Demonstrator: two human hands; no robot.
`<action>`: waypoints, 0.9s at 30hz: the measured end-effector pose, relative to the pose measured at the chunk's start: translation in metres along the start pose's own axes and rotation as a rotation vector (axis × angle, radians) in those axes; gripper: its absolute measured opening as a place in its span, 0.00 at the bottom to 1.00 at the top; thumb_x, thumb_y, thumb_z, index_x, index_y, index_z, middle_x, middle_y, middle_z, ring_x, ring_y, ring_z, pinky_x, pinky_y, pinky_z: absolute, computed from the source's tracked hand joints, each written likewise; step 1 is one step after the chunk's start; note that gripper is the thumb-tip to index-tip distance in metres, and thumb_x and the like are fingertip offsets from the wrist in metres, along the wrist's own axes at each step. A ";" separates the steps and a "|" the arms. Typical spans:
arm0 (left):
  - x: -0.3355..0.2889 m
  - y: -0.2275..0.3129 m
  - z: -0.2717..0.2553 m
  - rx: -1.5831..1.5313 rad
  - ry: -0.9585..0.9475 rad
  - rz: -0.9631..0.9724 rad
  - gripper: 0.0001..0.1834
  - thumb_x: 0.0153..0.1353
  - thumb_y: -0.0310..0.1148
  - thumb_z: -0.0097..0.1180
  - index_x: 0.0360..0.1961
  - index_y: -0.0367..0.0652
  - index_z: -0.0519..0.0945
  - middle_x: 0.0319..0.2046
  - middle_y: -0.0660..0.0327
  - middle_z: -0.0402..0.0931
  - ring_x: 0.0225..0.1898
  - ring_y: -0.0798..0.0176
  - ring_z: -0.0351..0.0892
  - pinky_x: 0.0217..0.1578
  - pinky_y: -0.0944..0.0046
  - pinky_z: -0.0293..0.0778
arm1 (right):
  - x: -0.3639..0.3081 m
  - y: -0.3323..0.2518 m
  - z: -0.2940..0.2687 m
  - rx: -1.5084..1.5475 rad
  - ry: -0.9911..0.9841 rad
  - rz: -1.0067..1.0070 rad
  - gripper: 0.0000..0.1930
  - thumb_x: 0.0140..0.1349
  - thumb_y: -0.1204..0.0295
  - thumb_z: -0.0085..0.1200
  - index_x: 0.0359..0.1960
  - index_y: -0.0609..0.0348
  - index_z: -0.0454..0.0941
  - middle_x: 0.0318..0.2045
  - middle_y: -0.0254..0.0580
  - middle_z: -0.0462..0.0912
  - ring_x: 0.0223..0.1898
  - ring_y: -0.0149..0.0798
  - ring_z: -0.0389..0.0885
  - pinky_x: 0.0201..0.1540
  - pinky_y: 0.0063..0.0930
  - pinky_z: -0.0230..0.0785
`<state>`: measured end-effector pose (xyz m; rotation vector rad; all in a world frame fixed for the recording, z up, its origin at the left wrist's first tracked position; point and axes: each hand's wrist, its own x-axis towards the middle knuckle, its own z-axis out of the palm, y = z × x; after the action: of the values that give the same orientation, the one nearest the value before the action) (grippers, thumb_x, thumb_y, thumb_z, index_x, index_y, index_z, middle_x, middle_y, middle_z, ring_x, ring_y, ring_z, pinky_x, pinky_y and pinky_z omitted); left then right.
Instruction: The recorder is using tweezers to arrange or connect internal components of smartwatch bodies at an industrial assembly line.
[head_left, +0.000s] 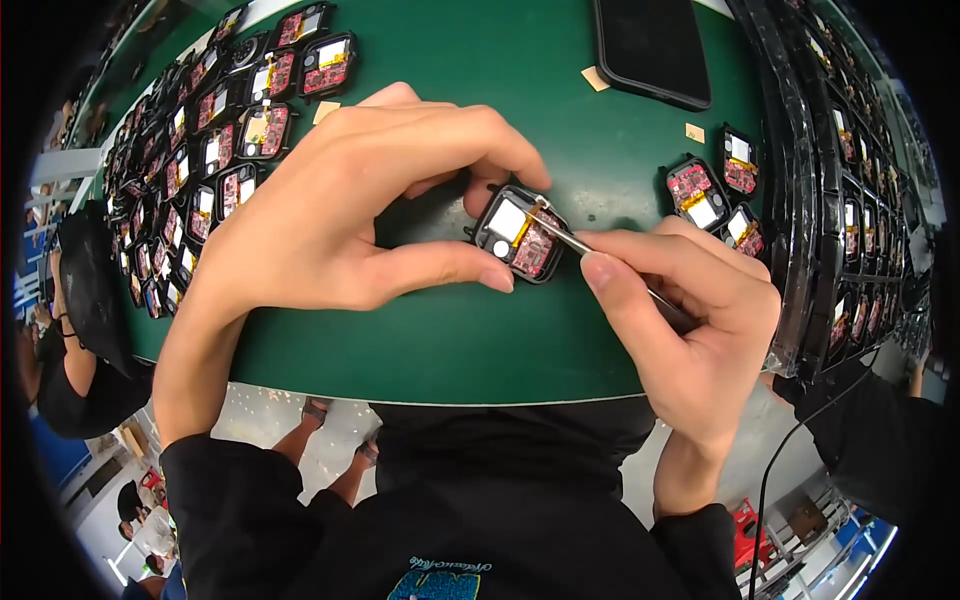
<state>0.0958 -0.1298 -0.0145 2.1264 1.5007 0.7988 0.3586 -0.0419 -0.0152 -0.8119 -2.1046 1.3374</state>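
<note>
At the middle of the bench sits an open black watch case, with a red circuit board, a white battery and a yellow flex strip inside. My left hand grips it by its edges, thumb on the near side and fingers around the far side. A pair of metal tweezers is pinched between the thumb and fingers of my right hand. The tips touch the case's inside near the yellow strip at its upper right; what they pinch there, if anything, is too small to tell.
Many similar open watch cases crowd the green bench at the left. A few more lie right of my hand. Beyond them stand stacked black trays of cases. A black phone lies at the far side.
</note>
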 end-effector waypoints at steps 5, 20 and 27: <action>0.002 0.000 -0.001 -0.015 0.002 -0.010 0.34 0.44 0.41 0.87 0.54 0.42 0.91 0.36 0.65 0.86 0.32 0.65 0.73 0.36 0.64 0.69 | -0.002 0.003 -0.006 -0.053 -0.012 0.005 0.08 0.65 0.85 0.69 0.45 0.71 0.92 0.26 0.33 0.82 0.25 0.18 0.74 0.27 0.16 0.57; 0.002 -0.002 -0.002 -0.004 -0.020 -0.015 0.31 0.47 0.46 0.84 0.50 0.40 0.92 0.34 0.64 0.84 0.31 0.64 0.73 0.36 0.63 0.66 | -0.003 0.012 0.012 -0.272 0.181 -0.327 0.16 0.51 0.89 0.73 0.43 0.66 0.95 0.27 0.33 0.84 0.19 0.19 0.69 0.21 0.18 0.55; 0.002 -0.007 -0.004 0.009 -0.057 0.004 0.33 0.48 0.50 0.83 0.51 0.38 0.92 0.35 0.63 0.86 0.32 0.64 0.75 0.36 0.63 0.68 | -0.002 0.012 0.014 -0.268 0.169 -0.323 0.15 0.53 0.89 0.73 0.44 0.67 0.94 0.26 0.34 0.84 0.21 0.20 0.71 0.23 0.19 0.57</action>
<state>0.0888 -0.1258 -0.0153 2.1413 1.4737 0.7276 0.3527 -0.0479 -0.0318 -0.6272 -2.1912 0.8039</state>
